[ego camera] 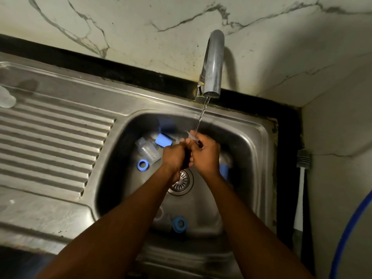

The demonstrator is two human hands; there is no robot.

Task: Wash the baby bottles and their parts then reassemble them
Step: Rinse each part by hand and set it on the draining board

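Over the steel sink, my left hand and my right hand are pressed together under the running tap. My right hand pinches a small clear part in the water stream; what my curled left hand holds is hidden. In the basin lie a clear bottle, a blue cap, a blue ring, another blue ring near the front, and a blue piece behind my right wrist.
A ribbed draining board lies to the left, with a clear item at its far left edge. A bottle brush leans on the right wall beside a blue hose. The drain sits mid-basin.
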